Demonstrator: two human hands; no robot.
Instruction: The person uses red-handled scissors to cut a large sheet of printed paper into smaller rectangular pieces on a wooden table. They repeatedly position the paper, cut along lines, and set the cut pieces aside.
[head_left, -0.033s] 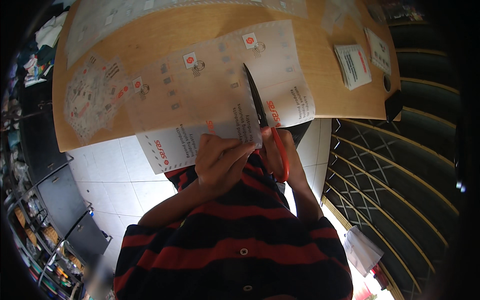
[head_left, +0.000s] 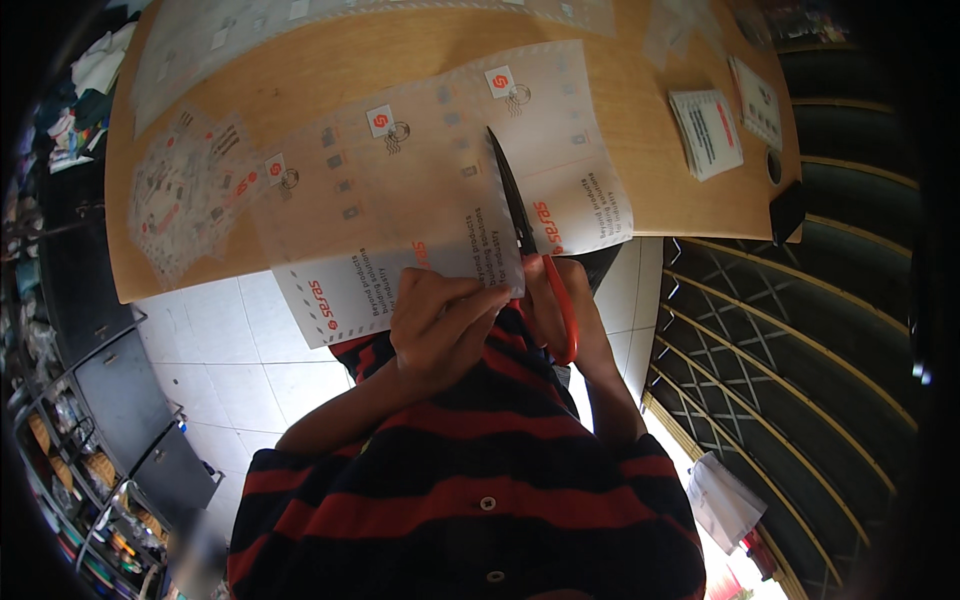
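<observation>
Head view: left hand (head_left: pixel 440 325) grips sheet (head_left: pixel 440 190) edge; right hand (head_left: pixel 565 310) grasps scissors (head_left: pixel 520 225).

1. Two hands: the left hand (head_left: pixel 440 325) and the right hand (head_left: pixel 560 310), side by side.
2. One pair of scissors (head_left: pixel 520 225), in the right hand, blades pointing away from it.
3. One large printed sheet (head_left: pixel 420 190), its near edge under the left hand's fingers.
4. One heap of cut pieces (head_left: pixel 185 190), well to the left of the left hand.
5. Two small stacks of cards (head_left: pixel 705 130), far right of the right hand.
6. One table (head_left: pixel 640 60), beyond both hands.
</observation>
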